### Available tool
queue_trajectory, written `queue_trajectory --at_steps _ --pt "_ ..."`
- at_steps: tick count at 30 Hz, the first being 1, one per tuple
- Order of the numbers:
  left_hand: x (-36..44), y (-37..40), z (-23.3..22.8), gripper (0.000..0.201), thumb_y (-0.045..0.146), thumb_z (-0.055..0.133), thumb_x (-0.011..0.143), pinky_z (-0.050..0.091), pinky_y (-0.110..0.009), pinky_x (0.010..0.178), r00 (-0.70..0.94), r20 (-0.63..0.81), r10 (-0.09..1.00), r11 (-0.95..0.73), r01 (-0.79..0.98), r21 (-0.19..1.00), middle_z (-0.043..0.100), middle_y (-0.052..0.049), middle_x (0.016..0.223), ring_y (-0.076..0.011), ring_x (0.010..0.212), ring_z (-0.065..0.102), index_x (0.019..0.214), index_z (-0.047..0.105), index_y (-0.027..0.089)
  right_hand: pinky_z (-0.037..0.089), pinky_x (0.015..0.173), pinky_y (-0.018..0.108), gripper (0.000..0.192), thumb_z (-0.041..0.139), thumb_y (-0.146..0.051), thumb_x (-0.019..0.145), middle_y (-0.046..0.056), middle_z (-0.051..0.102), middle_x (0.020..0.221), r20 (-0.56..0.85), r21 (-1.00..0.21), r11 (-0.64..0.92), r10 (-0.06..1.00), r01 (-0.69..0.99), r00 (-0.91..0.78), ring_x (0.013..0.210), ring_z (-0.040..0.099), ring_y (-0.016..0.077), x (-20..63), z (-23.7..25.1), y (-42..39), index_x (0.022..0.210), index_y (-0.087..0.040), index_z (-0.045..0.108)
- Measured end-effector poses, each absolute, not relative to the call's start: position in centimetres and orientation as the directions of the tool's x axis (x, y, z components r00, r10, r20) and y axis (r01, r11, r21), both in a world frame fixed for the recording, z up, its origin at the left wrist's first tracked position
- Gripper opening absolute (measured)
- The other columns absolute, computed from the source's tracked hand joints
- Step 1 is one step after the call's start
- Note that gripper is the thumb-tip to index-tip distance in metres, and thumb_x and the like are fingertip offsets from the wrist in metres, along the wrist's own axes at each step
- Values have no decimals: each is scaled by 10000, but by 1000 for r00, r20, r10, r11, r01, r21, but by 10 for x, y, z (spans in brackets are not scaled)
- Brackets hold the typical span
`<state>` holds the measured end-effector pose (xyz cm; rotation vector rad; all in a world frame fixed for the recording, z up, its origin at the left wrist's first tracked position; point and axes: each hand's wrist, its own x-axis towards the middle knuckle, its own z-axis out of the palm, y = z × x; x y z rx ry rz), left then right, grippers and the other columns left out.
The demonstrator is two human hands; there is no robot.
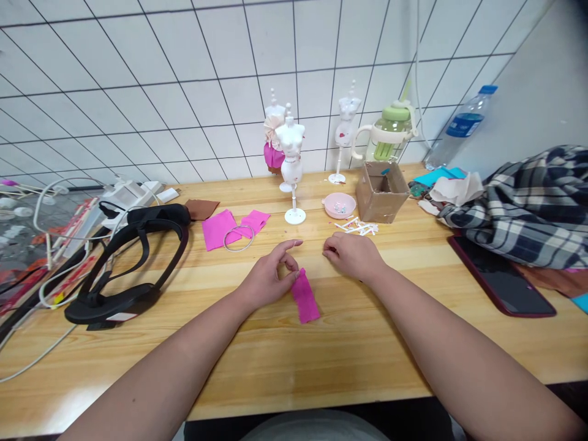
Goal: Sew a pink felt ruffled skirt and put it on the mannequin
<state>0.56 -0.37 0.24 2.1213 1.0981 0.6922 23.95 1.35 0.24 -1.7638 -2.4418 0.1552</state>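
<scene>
My left hand [272, 274] pinches the top end of a small magenta strip of cloth or crepe paper [305, 301] between thumb and a finger, while its index finger points out to the right. The strip hangs down toward me over the wooden table. My right hand [353, 252] rests to the right of it, fingers curled and pressed together; whatever may be in them is hidden. Just beyond the right hand lie thin white strips [362, 228]. A white mini dress form [293, 153] stands upright behind both hands, and a small pink dish [340, 206] with tiny bits sits beside it.
Magenta pieces [219, 229] with a metal ring [238, 239] lie left. Farther left is a black headset [138, 263]. A cardboard box [383, 195], a green-lidded jug [392, 131] and a water bottle [459, 131] stand back right. A phone [500, 278] lies by plaid cloth [537, 208].
</scene>
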Motion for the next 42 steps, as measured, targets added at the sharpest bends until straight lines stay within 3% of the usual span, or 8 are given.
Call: queue_trajectory --at_steps 8,14,17,20,24,29,35,42 --pt "7 -4 2 574 180 574 837 474 -277 828 497 166 852 -432 486 760 640 33 783 -124 770 620 1378 385 214 347 657 281 191 473 -304 950 27 716 988 40 -253 216 976 943 -213 890 624 199 245 1 17 962 -255 657" --pt "8 -5 5 582 179 581 832 471 -266 792 496 144 856 -412 486 771 639 21 793 -132 788 618 1380 387 206 390 627 311 250 445 -315 947 72 736 846 80 -261 154 987 953 -138 767 657 238 247 3 15 1025 -217 661" --pt "8 -6 5 582 185 586 834 472 -269 782 487 135 863 -394 480 784 640 19 793 -135 784 618 1380 389 209 470 747 326 222 527 -341 912 42 756 976 142 -535 177 983 826 -119 903 675 227 245 1 14 984 -254 718" --pt "8 -5 3 592 186 592 831 475 -276 785 465 125 876 -351 438 828 638 16 791 -137 787 625 1384 381 209 495 886 330 198 601 -349 866 30 745 1090 118 -848 200 974 490 -192 1018 672 200 236 -3 10 941 -257 759" --pt "9 -3 0 605 198 624 814 476 -269 752 424 88 901 -242 325 914 626 13 779 -135 765 624 1368 382 193 514 891 335 182 672 -331 800 64 737 1106 60 -957 164 920 241 -386 1010 685 208 219 -8 3 897 -225 784" --pt "9 0 0 634 230 677 783 462 -253 695 403 -23 915 -70 215 974 628 5 785 -123 716 602 1347 392 176 520 834 311 150 666 -253 826 40 738 1075 171 -883 321 900 342 -402 962 685 184 212 -15 -1 916 -264 786" --pt "6 4 0 692 215 718 744 441 -242 683 432 -98 897 47 127 991 636 14 779 -110 695 589 1350 385 184 501 840 324 192 619 -205 877 24 751 1033 421 -557 641 766 528 -486 930 674 184 216 -13 -3 971 -272 774" --pt "6 5 0 714 230 747 729 441 -236 698 414 -96 905 75 66 995 638 26 755 -105 699 592 1346 391 180 517 801 314 212 579 -190 891 37 742 1074 499 -363 752 656 550 -567 916 671 188 216 -5 -10 1010 -225 751"
